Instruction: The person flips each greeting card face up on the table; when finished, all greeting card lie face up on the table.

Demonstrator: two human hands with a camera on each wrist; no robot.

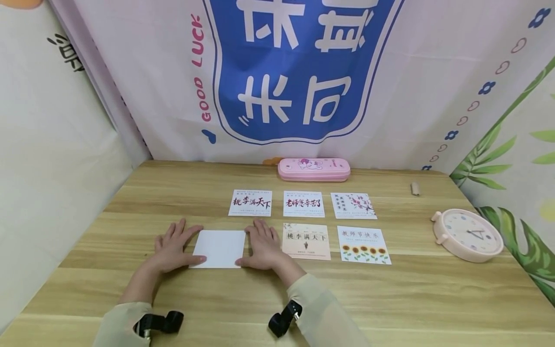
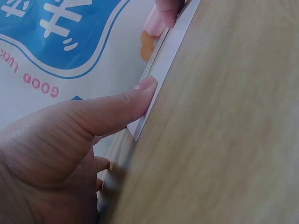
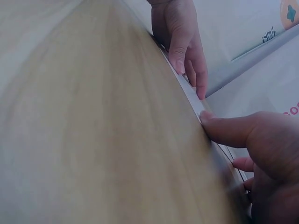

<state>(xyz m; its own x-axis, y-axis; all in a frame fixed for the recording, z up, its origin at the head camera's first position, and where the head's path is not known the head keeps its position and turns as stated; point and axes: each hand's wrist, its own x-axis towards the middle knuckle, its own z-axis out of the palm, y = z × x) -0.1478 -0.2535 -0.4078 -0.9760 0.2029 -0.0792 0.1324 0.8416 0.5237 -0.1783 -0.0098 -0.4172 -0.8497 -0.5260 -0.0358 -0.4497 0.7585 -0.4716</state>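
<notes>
A blank white card [image 1: 218, 248] lies flat on the wooden table between the two hands. On its left side rests the left hand [image 1: 172, 246], fingers spread, thumb on the near left corner and index finger by the far one. The right hand [image 1: 262, 246] lies along the opposite side, thumb at the near right corner and fingertips by the far right corner. In the left wrist view the left thumb [image 2: 140, 95] presses on the card's edge [image 2: 174, 42]. The right thumb [image 3: 219, 123] touches the card [image 3: 189, 93] in the right wrist view.
Right of the right hand lies a card with large black characters [image 1: 306, 243], then a sunflower card [image 1: 364, 241]. Three printed cards, including a plum-blossom card [image 1: 353, 206], form a row behind. Farther back is a pink pencil case [image 1: 314, 169]; a clock [image 1: 468, 235] and eraser-like piece [image 1: 415, 189] lie right.
</notes>
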